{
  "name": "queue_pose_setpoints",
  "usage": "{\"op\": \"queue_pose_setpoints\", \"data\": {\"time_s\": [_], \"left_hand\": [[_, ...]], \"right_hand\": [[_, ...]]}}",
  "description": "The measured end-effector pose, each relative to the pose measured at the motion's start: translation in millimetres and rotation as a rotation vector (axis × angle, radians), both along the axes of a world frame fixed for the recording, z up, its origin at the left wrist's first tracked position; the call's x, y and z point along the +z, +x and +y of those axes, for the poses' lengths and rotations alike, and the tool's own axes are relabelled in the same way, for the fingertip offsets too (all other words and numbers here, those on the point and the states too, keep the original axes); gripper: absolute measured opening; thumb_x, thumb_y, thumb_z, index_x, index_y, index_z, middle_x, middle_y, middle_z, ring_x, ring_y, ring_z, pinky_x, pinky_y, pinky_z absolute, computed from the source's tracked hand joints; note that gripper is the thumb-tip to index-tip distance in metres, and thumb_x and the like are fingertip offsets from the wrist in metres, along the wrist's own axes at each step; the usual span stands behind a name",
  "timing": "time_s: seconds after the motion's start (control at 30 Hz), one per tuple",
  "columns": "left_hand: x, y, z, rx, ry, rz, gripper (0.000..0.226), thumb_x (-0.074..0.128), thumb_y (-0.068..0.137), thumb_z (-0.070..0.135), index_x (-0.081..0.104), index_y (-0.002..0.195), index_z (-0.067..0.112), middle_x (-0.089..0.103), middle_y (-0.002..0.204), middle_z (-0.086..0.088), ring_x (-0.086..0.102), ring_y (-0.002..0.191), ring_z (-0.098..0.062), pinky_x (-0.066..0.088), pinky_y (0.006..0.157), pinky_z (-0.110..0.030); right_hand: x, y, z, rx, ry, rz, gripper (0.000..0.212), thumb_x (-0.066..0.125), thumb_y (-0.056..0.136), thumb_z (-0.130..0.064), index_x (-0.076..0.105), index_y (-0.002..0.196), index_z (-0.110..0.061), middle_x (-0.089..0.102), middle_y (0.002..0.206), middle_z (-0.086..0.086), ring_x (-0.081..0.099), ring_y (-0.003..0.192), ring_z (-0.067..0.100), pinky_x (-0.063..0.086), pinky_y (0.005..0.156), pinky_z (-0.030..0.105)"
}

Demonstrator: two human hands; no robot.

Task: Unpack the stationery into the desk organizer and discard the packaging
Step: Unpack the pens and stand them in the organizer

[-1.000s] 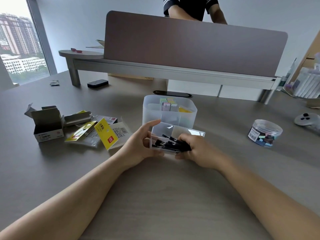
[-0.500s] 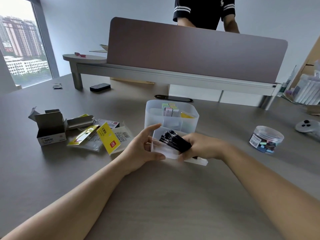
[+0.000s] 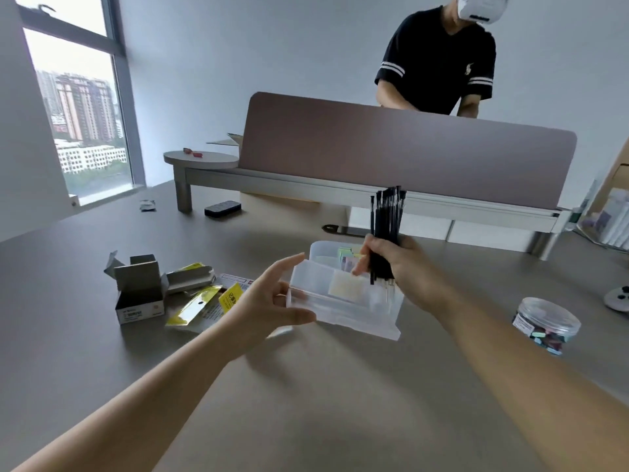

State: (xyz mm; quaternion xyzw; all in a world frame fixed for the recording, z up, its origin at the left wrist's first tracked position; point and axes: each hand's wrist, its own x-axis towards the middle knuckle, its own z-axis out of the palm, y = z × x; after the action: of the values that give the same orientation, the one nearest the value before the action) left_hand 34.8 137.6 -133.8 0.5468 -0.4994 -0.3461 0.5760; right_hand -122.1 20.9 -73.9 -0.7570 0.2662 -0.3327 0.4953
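Observation:
My right hand grips a bundle of thin black pens, held upright above the translucent desk organizer. Coloured sticky notes show inside the organizer. My left hand holds a clear plastic pen box by its left end, thumb under it and fingers stretched along its top. The box is lifted in front of the organizer, with a pale label visible through its wall.
Left of my hands lie an opened grey carton and yellow-and-clear empty wrappers. A clear jar of coloured clips stands at the right. A person stands behind the desk divider. A black remote lies farther back.
My right hand pulled the black pens out of the clear box and raised them upright. The left hand lifted the emptied box. My view tilted upward.

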Motion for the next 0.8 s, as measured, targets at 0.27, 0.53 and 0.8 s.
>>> {"op": "queue_pose_setpoints", "data": {"time_s": [0.27, 0.53, 0.8], "left_hand": [[6.2, 39.8, 0.0, 0.017, 0.001, 0.027, 0.077, 0.071, 0.061, -0.012, 0.044, 0.109, 0.043, 0.062, 0.089, -0.014, 0.065, 0.077, -0.018, 0.057, 0.072, -0.028], [-4.6, 67.4, 3.1, -0.057, 0.039, 0.236, 0.104, 0.091, 0.01, 0.033, 0.052, 0.107, 0.037, 0.069, 0.074, -0.006, 0.069, 0.073, -0.018, 0.056, 0.062, -0.026], [-8.9, 70.9, 6.8, -0.065, 0.038, 0.224, 0.103, 0.091, 0.014, 0.034, 0.051, 0.108, 0.039, 0.063, 0.084, -0.013, 0.068, 0.075, -0.017, 0.056, 0.065, -0.026]], "right_hand": [[15.5, 51.6, -39.0, -0.15, -0.05, -0.128, 0.026, 0.039, 0.094, -0.019, 0.049, 0.071, -0.013, 0.055, 0.064, 0.002, 0.053, 0.048, -0.007, 0.037, 0.045, 0.003], [-1.5, 87.8, -72.1, -0.114, -0.105, 0.01, 0.017, 0.052, 0.089, -0.017, 0.054, 0.075, -0.008, 0.05, 0.065, 0.005, 0.046, 0.049, 0.01, 0.038, 0.039, 0.013], [-12.5, 95.9, -79.0, -0.007, -0.133, 0.355, 0.007, 0.062, 0.077, -0.004, 0.063, 0.077, 0.003, 0.056, 0.06, 0.005, 0.055, 0.045, 0.008, 0.048, 0.046, 0.014]]}}
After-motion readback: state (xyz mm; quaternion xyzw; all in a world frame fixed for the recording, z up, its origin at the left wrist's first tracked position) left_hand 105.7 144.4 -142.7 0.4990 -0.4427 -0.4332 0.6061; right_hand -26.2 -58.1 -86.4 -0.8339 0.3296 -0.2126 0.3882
